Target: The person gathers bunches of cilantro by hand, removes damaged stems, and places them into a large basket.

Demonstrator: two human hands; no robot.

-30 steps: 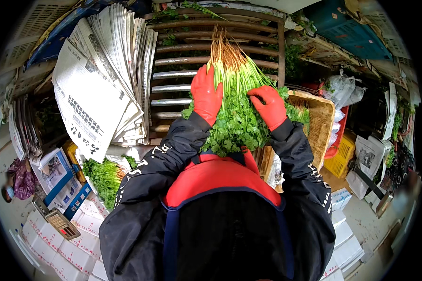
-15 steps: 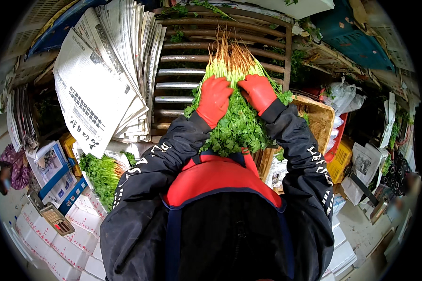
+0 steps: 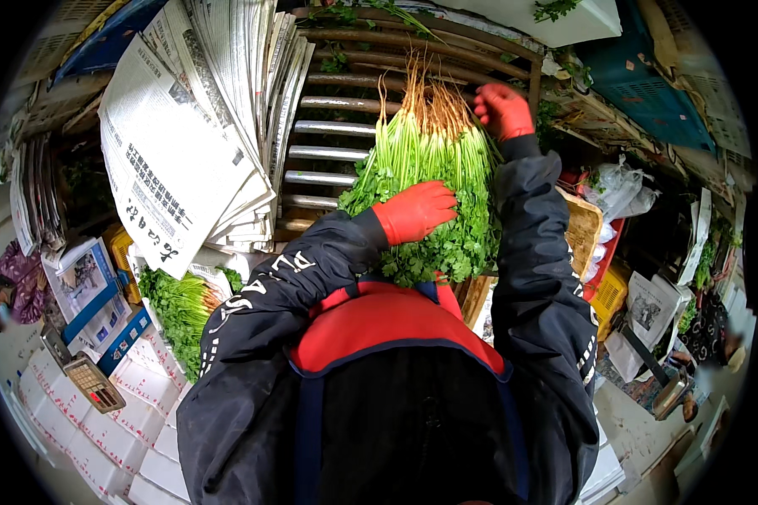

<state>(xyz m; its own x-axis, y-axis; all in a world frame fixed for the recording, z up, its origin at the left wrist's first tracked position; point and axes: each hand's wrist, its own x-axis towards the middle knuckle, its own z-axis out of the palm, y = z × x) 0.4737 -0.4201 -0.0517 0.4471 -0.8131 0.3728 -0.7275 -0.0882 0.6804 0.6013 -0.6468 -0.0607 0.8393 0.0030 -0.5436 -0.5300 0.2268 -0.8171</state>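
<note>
A large bunch of leafy green herbs, cilantro by its look point(image 3: 429, 160), lies on a slatted rack point(image 3: 328, 128) in front of me. Its brown roots point away from me and its leaves toward my red apron point(image 3: 387, 324). My left hand point(image 3: 414, 212), in a red rubber glove, lies flat across the leaves with fingers stretched to the right. My right hand point(image 3: 504, 111), gloved the same, is raised beside the roots at the bunch's right edge. Its fingers are curled in, and whatever they may pinch is too small to make out.
A fanned stack of newspapers point(image 3: 185, 143) covers the rack's left side. More cilantro point(image 3: 177, 311) lies in a white box at lower left, near a calculator point(image 3: 94, 383). A wicker basket point(image 3: 583, 231) and plastic bags point(image 3: 621, 189) stand right. White boxes point(image 3: 67, 421) are stacked lower left.
Both hands have parted from the stalks: the right moved up and right to beside the roots, the left slid down onto the leaves. The bunch now lies spread wider.
</note>
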